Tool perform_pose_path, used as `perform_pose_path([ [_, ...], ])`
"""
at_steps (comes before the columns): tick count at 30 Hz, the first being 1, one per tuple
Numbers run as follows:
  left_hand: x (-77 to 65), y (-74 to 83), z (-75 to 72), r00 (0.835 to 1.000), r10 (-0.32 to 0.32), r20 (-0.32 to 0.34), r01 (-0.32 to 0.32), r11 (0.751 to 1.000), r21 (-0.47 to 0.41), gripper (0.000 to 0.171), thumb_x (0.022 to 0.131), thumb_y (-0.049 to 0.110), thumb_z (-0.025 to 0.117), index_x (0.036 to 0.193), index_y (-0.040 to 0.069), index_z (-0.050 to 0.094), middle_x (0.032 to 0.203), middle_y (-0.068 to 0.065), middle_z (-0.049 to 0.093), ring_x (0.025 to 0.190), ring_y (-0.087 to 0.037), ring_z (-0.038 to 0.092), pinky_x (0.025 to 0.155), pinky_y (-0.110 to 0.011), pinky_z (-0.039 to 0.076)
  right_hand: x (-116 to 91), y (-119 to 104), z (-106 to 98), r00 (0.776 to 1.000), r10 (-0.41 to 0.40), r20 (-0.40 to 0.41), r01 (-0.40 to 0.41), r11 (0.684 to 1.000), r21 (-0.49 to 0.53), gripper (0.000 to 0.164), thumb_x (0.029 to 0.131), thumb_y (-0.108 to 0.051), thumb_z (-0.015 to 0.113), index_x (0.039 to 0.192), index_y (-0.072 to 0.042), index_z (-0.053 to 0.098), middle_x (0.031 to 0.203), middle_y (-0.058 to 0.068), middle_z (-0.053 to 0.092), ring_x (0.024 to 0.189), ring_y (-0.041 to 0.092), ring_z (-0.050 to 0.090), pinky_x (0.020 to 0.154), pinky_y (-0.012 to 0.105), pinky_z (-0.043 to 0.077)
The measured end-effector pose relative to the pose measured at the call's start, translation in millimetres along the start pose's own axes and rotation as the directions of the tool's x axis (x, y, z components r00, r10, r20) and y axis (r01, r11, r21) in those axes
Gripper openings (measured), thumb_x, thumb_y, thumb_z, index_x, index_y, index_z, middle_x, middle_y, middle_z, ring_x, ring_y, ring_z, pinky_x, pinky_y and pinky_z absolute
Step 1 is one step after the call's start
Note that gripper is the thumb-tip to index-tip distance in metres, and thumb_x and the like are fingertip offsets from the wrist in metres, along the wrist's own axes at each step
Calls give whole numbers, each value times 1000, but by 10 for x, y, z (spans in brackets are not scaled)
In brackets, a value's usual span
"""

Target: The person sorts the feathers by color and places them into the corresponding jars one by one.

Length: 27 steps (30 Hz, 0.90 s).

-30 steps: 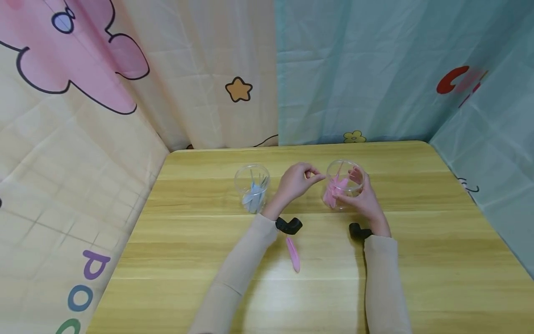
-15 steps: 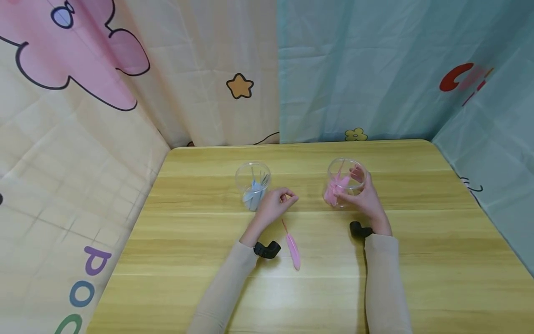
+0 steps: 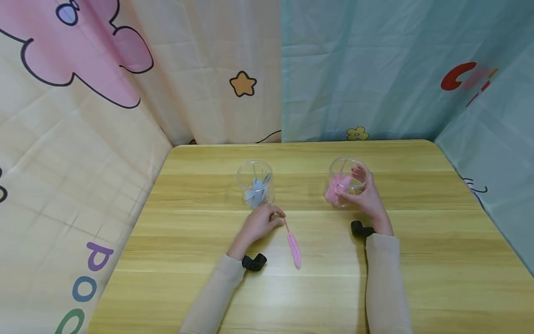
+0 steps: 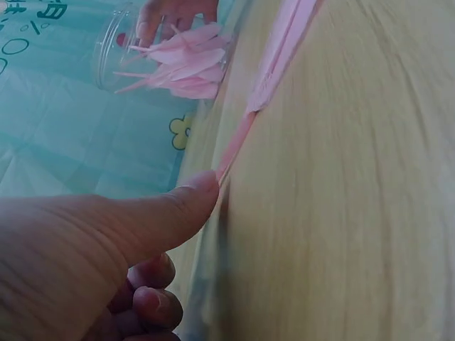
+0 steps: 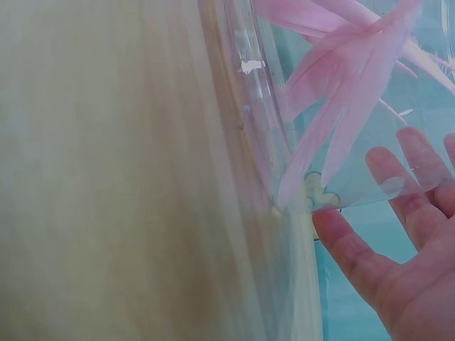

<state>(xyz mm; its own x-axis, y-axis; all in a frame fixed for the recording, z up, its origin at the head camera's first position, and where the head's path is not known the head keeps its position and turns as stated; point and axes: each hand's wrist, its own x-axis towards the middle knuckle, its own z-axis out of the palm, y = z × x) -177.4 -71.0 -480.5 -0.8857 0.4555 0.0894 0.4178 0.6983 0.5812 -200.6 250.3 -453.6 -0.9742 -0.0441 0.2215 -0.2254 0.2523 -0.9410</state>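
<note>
A single pink feather lies on the wooden table, its quill pointing away from the person. At the quill's end my left hand pinches it between thumb and finger; the thumb shows on the quill in the left wrist view. My right hand holds a clear plastic cup from its right side, thumb in front and fingers behind. Several pink feathers stand inside that cup, quills up.
Behind my left hand stands a second clear cup with several pale blue feathers in it. The wooden table meets printed curtains at its back and sides. Each wrist wears a black camera mount.
My left hand has come back from beside the pink-feather cup, moving left and toward the person, and now pinches the lone feather's quill. The right hand keeps its hold on the cup.
</note>
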Motion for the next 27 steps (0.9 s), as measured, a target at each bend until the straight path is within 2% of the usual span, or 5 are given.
perform_pose_path([
  [7,-25,-19,-4,999,8,42,-8,1000,-2,15,82,29,75,92,19,72,69,7,46,66,-9,42,55,-25,35,-7,-33,1,1000,6,6,-6,1000,-15,94,75,2,77,147,-3,17,141,30,29,130,45,26,101,62,18],
  [13,-32,-42,9,998,48,41,-47,999,-23,12,82,29,75,88,20,71,70,7,46,67,-8,42,58,-25,35,-11,-35,-7,1000,12,2,-12,1000,-6,94,75,2,77,147,-3,17,142,29,29,130,44,26,101,61,18],
  [20,-29,-103,7,996,74,57,-74,997,-1,12,81,31,75,82,22,67,72,6,47,68,-7,42,59,-25,36,-16,-65,4,999,42,4,-42,999,17,96,75,0,78,148,-6,16,144,27,28,131,42,25,103,61,20],
  [27,-34,-146,-16,990,105,95,-108,994,21,13,82,33,74,81,24,65,73,5,47,69,-7,42,60,-24,35,49,229,-24,998,59,-6,-59,998,9,100,75,-6,81,150,-16,15,147,16,29,134,33,25,104,58,22],
])
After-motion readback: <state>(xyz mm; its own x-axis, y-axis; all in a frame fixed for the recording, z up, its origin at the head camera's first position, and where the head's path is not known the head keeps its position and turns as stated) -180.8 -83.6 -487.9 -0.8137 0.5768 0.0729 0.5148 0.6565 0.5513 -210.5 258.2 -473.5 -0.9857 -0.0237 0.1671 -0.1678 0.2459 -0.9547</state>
